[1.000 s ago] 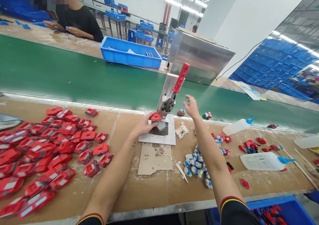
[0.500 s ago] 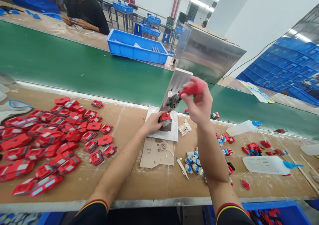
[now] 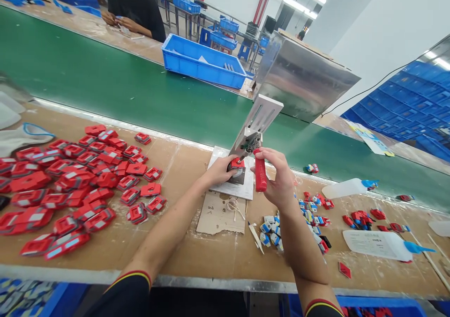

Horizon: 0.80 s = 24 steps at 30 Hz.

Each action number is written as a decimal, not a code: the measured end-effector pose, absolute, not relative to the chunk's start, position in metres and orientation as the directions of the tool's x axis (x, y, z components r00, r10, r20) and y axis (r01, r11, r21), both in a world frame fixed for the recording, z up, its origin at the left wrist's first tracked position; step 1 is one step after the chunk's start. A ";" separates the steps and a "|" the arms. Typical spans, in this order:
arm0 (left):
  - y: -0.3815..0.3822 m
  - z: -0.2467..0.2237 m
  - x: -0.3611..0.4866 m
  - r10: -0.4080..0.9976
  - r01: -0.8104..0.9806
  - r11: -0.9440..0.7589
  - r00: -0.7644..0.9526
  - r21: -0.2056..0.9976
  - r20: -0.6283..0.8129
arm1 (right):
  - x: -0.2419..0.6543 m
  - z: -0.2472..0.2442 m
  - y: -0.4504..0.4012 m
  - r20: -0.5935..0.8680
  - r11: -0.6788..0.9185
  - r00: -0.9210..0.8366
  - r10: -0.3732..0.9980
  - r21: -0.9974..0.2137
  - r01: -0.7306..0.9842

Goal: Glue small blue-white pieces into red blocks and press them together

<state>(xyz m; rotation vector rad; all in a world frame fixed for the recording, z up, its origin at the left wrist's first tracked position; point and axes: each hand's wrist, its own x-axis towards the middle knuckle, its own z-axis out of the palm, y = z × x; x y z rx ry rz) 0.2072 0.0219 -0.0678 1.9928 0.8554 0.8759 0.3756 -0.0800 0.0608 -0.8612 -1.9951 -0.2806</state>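
Apparent pressing step: right hand (image 3: 281,179) curls around the long red plastic lever handle (image 3: 260,173); left hand (image 3: 218,171), half-curled, holds the grey-and-red plastic block (image 3: 238,163). Next likely: raise handle.

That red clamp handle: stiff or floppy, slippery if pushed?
The red handle probably swings rather than flexes, as it joins a metal linkage. It looks ridged, so likely not very slippery in the right hand. The clamp stand probably won't tip easily, given its broad base plate.

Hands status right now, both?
Left hand: closed, holding a red piece on the press's metal base plate.
Right hand: closed, gripping the red lever handle.
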 end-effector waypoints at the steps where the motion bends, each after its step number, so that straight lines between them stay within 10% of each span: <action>1: 0.022 -0.068 0.207 0.796 0.257 -0.469 0.537 0.845 0.278 | 0.375 0.062 -0.080 0.822 0.733 -0.336 0.459 -0.137 0.666; 24: 0.021 -0.067 0.209 0.796 0.239 -0.476 0.526 0.846 0.298 | 0.377 0.041 -0.084 0.817 0.767 -0.366 0.446 -0.139 0.626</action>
